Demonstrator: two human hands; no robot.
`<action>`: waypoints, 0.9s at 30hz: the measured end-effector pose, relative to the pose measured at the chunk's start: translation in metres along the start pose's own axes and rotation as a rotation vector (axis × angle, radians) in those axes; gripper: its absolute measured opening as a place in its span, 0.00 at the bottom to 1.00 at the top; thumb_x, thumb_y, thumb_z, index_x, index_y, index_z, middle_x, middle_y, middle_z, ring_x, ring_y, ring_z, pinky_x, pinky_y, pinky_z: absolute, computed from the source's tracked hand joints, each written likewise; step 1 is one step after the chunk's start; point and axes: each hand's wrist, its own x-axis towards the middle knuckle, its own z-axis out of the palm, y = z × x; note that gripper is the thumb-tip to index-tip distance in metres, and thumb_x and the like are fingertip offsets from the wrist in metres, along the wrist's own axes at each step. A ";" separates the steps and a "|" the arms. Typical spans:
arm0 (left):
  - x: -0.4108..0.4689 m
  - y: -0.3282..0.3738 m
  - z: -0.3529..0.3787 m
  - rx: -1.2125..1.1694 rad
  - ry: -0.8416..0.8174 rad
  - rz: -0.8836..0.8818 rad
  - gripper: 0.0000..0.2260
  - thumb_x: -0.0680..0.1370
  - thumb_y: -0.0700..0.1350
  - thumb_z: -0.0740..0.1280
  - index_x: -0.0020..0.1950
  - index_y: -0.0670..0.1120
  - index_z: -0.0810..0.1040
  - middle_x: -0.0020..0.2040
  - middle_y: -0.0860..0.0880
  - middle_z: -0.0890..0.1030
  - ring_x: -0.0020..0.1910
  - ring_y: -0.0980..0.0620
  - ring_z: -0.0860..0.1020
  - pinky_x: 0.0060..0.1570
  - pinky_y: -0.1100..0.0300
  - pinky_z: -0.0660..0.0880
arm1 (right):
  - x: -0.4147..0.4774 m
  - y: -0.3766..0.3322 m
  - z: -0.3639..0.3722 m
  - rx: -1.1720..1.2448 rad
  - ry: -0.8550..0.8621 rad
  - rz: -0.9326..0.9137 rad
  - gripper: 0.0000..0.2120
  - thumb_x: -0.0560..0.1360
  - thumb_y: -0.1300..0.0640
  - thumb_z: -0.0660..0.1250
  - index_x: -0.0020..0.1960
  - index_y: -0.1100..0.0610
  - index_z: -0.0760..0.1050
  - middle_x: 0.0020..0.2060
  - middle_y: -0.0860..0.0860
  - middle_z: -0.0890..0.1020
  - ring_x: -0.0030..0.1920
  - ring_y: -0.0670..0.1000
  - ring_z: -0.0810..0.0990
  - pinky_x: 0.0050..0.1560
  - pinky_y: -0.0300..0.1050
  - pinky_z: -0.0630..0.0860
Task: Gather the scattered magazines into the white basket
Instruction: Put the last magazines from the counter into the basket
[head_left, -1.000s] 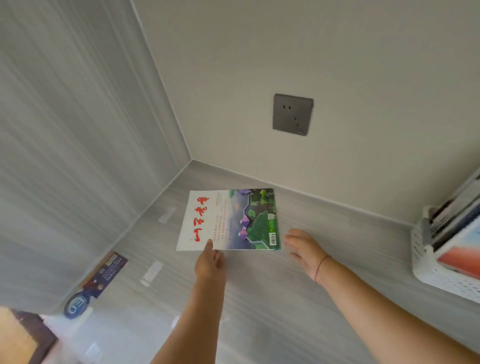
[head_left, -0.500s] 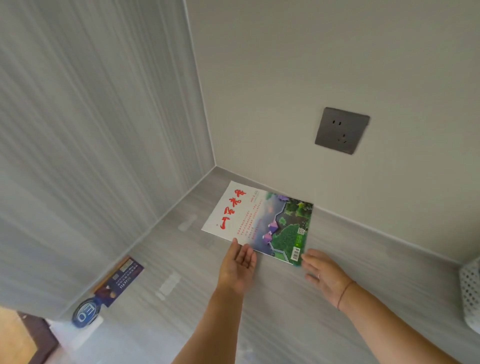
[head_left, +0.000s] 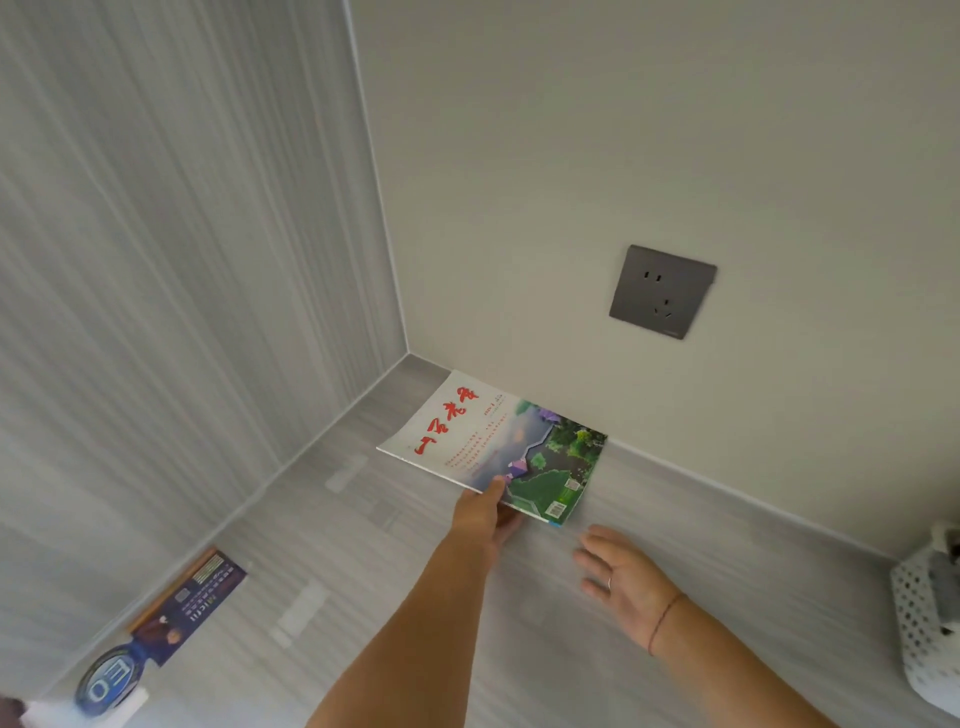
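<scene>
A magazine (head_left: 483, 441) with a white cover, red script and a green garden picture is tilted up near the back wall. My left hand (head_left: 480, 514) grips its near edge, thumb on top and fingers underneath. My right hand (head_left: 623, 577) hovers flat with spread fingers over the grey surface, to the right of the magazine and not touching it. Only the perforated left side of the white basket (head_left: 919, 623) shows at the right edge. A second, dark blue magazine (head_left: 192, 608) lies flat against the left wall.
A grey wall socket (head_left: 662, 291) sits on the back wall above the magazine. A round blue item (head_left: 109, 680) lies by the dark blue magazine at the lower left. Grey panelled walls meet in a corner behind the magazine.
My left hand has closed on the magazine's near edge and tilted it up. My right hand has drawn back from the magazine toward the right.
</scene>
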 end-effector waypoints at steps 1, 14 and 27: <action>0.002 -0.003 0.002 -0.019 0.002 0.016 0.11 0.77 0.36 0.65 0.59 0.41 0.72 0.51 0.39 0.80 0.45 0.43 0.80 0.43 0.49 0.79 | 0.000 -0.001 0.000 0.008 -0.005 0.005 0.23 0.76 0.61 0.62 0.70 0.58 0.63 0.59 0.54 0.74 0.66 0.54 0.70 0.58 0.48 0.65; -0.048 -0.025 -0.087 0.419 -0.208 0.105 0.17 0.79 0.34 0.60 0.65 0.48 0.72 0.55 0.45 0.82 0.52 0.46 0.80 0.48 0.52 0.79 | -0.015 -0.016 -0.041 0.151 0.071 0.006 0.11 0.75 0.49 0.64 0.48 0.56 0.79 0.46 0.51 0.82 0.48 0.52 0.79 0.48 0.47 0.75; -0.104 -0.027 -0.019 0.832 -0.432 0.203 0.16 0.77 0.32 0.63 0.62 0.43 0.77 0.57 0.43 0.82 0.53 0.46 0.79 0.59 0.49 0.75 | -0.096 -0.045 -0.113 -0.213 0.056 -0.250 0.07 0.75 0.70 0.61 0.50 0.63 0.74 0.27 0.57 0.69 0.26 0.49 0.65 0.23 0.38 0.67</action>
